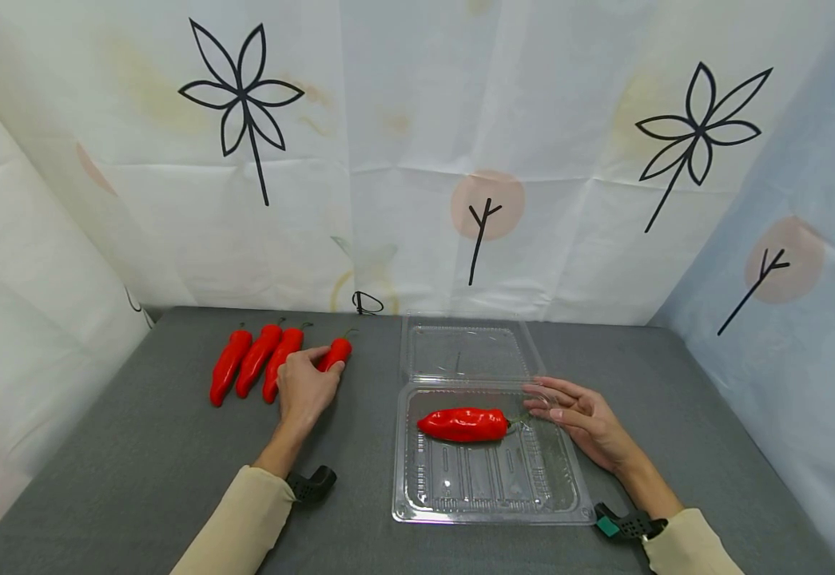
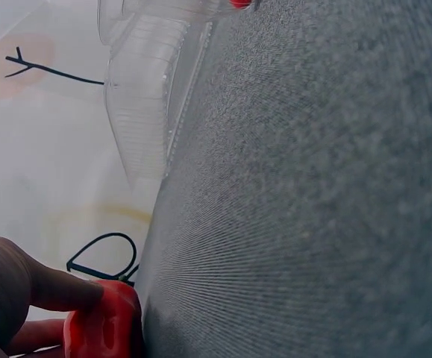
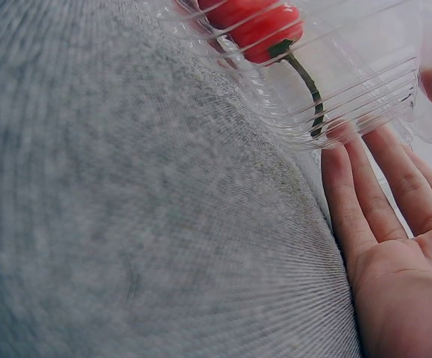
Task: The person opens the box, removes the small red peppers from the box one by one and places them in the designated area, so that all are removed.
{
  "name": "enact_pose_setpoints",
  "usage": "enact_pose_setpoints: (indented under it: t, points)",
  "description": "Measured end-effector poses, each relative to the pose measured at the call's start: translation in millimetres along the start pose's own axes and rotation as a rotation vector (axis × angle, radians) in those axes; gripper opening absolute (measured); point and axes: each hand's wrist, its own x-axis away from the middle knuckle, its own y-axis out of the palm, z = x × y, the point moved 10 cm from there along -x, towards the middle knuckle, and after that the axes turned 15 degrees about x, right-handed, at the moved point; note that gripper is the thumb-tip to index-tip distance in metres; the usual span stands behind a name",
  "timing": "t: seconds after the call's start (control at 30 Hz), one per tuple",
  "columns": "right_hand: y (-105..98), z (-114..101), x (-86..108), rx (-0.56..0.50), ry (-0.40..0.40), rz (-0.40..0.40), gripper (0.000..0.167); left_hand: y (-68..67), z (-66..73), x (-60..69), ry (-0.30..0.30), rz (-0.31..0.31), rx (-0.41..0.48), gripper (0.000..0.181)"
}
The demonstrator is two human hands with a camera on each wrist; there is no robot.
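Note:
My left hand [image 1: 309,387] pinches a red pepper [image 1: 336,353] between thumb and fingers, at the right end of a row of peppers. Part of that red pepper [image 2: 105,321] also shows in the left wrist view. A clear plastic container [image 1: 406,479] lies with its lid [image 1: 463,351] folded back. Inside, toward the back, one red pepper [image 1: 463,425] lies sideways, stem to the right. At the container's right rim, my right hand [image 1: 590,423] holds it, with the thumb at the rim and long fingers [image 3: 406,186] against the outer wall.
Several red peppers [image 1: 226,367] lie side by side on the grey table [image 1: 137,463] at the back left. A patterned cloth backdrop [image 1: 403,144] rises behind the table and along both sides. The lid reaches close to the back cloth.

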Motion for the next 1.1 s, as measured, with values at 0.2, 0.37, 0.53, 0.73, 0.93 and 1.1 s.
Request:
enact_pose_setpoints:
  t: [0.2, 0.37, 0.53, 0.73, 0.93, 1.1]
  points:
    - [-0.8, 2.1, 0.4, 0.004, 0.01, 0.003, 0.05, 3.8, -0.4, 1.1, -0.001, -0.019, 0.02, 0.037]
    - [-2.0, 4.1, 1.0, 0.016, 0.03, 0.014, 0.05, -1.8, -2.8, 1.0, 0.002, 0.022, 0.005, 0.036]
    - [-3.3, 5.9, 1.7, 0.018, 0.054, 0.028, 0.051, -8.9, -3.6, -0.6, 0.016, 0.058, -0.018, 0.034]
    - [-2.6, 5.6, 1.5, 0.009, 0.049, 0.026, 0.051, -13.5, -3.8, -2.2, 0.035, 0.09, -0.032, 0.034]
    - [-2.2, 4.9, 1.3, 0.011, 0.032, 0.014, 0.05, -18.6, -6.8, -4.1, 0.038, 0.12, -0.034, 0.035]
    - [-2.4, 4.8, 1.3, 0.014, 0.049, 0.023, 0.051, -22.2, -6.6, -5.0, 0.04, 0.138, -0.032, 0.035]
